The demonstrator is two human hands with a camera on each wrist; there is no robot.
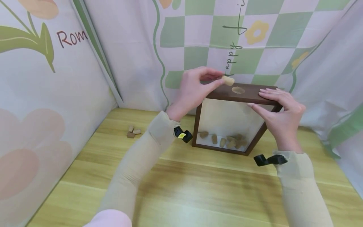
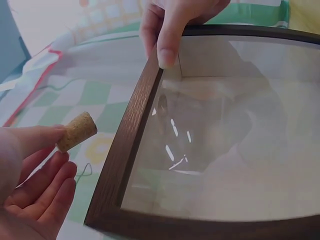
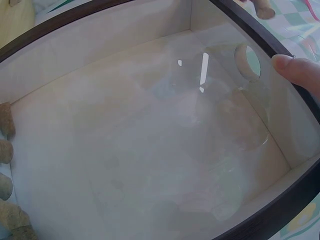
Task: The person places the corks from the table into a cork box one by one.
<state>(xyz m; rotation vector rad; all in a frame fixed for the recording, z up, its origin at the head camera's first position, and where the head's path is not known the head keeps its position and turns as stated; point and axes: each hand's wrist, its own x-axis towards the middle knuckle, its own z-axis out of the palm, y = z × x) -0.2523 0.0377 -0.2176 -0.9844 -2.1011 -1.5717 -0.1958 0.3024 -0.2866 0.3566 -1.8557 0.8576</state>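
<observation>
Between thumb and fingers my left hand pinches a wine cork, just above the top of a dark wooden shadow box and left of its round hole. In the left wrist view the same cork is tilted, apart from the frame. My right hand rests on the box's top right part, fingers on the upper face and thumb on the front edge. Behind the clear front, several corks lie along the bottom; the right wrist view shows some corks at its left edge.
A small group of 3 corks lies on the wooden table, left of the box. A patterned curtain hangs close behind the box, and a printed cloth wall stands at the left.
</observation>
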